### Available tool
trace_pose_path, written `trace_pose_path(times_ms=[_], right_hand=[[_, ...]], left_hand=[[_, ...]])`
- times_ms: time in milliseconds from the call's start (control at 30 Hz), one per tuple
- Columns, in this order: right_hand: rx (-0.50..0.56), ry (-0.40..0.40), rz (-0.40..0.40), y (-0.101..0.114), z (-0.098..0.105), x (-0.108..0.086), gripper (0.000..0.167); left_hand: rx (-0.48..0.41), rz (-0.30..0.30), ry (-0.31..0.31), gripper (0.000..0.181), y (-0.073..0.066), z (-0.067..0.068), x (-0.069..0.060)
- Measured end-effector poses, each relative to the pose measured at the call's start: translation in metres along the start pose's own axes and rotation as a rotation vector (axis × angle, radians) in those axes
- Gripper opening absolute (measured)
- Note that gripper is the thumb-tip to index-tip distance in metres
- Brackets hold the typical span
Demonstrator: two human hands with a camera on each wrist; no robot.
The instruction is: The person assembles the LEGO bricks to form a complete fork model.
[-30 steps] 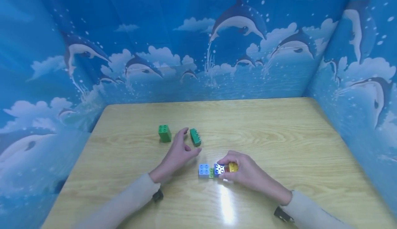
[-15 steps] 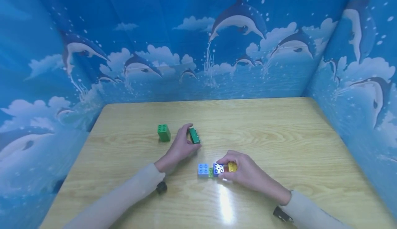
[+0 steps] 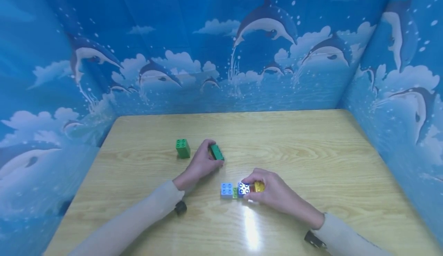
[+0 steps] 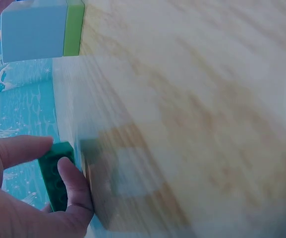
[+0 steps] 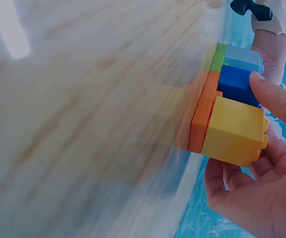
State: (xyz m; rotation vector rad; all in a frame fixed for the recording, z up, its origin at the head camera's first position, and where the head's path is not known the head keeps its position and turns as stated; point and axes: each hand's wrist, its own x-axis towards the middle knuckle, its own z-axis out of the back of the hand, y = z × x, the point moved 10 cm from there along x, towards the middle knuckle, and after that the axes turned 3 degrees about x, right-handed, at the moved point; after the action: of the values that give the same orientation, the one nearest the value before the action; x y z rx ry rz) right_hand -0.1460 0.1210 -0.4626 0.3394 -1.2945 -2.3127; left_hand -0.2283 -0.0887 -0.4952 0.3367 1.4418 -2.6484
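Observation:
My left hand (image 3: 202, 163) grips a dark green brick (image 3: 217, 153) between thumb and fingers at the middle of the table. Close up in the left wrist view, that dark green brick (image 4: 55, 173) lies with its studded side facing sideways. Nearer the front, my right hand (image 3: 278, 193) pinches a dark blue brick (image 5: 236, 84) with a pale, blue-ringed top. Beside it stands a yellow brick (image 5: 234, 130), above a flat orange brick (image 5: 203, 116). A light blue brick (image 3: 227, 189) sits at the left end, on a light green base (image 3: 235, 193).
A tall green brick (image 3: 183, 149) stands upright left of my left hand. The wooden table (image 3: 294, 144) is bordered by blue dolphin-print curtains (image 3: 194, 48) at the back and sides. Light glares off the table front.
My left hand has closed in on the dark green brick from the left and now grips it, and the brick has rolled slightly. The right hand has stayed in place on the dark blue brick.

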Motion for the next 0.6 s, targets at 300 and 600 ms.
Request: trace_pose_path(times_ms=[300, 600], right_hand=[[0.0, 0.005, -0.023, -0.002, -0.002, 0.0, 0.036], [-0.002, 0.003, 0.005, -0.001, -0.001, 0.0, 0.037]], left_hand=[[-0.101, -0.007, 0.048, 0.075, 0.0, -0.003, -0.006], [-0.256, -0.091, 0.122, 0.069, -0.005, -0.009, -0.011]])
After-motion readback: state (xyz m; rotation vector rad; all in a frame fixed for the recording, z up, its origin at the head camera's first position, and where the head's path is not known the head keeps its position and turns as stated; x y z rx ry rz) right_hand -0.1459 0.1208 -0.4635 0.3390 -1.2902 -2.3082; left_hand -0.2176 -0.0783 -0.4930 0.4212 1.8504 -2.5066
